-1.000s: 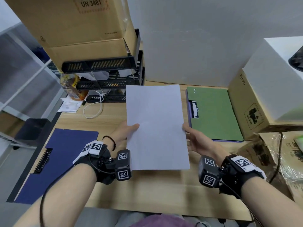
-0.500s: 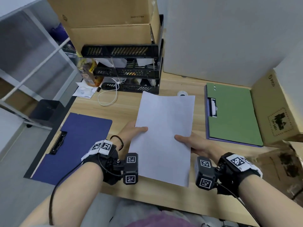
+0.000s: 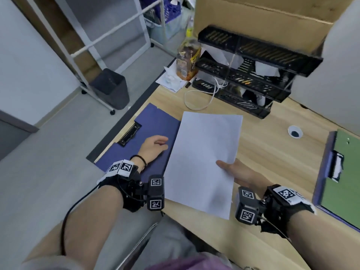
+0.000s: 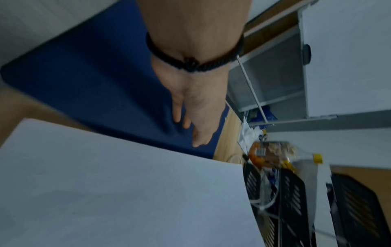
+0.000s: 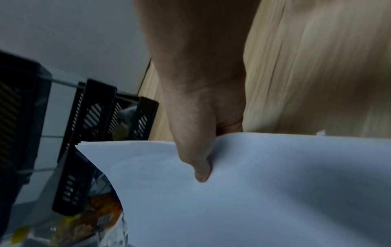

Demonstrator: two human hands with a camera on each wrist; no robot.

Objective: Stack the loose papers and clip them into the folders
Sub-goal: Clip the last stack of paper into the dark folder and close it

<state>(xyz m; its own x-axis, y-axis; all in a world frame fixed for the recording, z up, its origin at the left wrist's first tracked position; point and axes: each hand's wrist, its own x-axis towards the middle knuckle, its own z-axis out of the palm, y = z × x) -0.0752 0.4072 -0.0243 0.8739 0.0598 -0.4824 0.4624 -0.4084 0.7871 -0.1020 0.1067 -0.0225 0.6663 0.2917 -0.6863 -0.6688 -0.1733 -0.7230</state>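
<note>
A stack of white papers (image 3: 204,156) hangs tilted over the desk, its left edge overlapping the blue folder (image 3: 153,123). My right hand (image 3: 233,170) pinches the stack's right edge, thumb on top (image 5: 201,167) and fingers hidden underneath. My left hand (image 3: 155,145) holds nothing and hovers with relaxed fingers (image 4: 190,120) over the blue folder, just left of the papers (image 4: 127,192). The blue folder's black clip (image 3: 130,133) sits at its left edge. A green folder (image 3: 342,172) with a clip (image 3: 337,166) lies at the far right.
A black tiered tray rack (image 3: 253,75) stands at the back under a cardboard box (image 3: 253,14). Beside it are a snack bag (image 3: 188,59) and a white cable (image 3: 198,98). A cable hole (image 3: 295,131) is set in the desk. A dark bin (image 3: 111,88) stands on the floor, left.
My left hand has let go of the papers and moved left over the blue folder. The right hand alone now carries the stack leftward. The head view has swung left.
</note>
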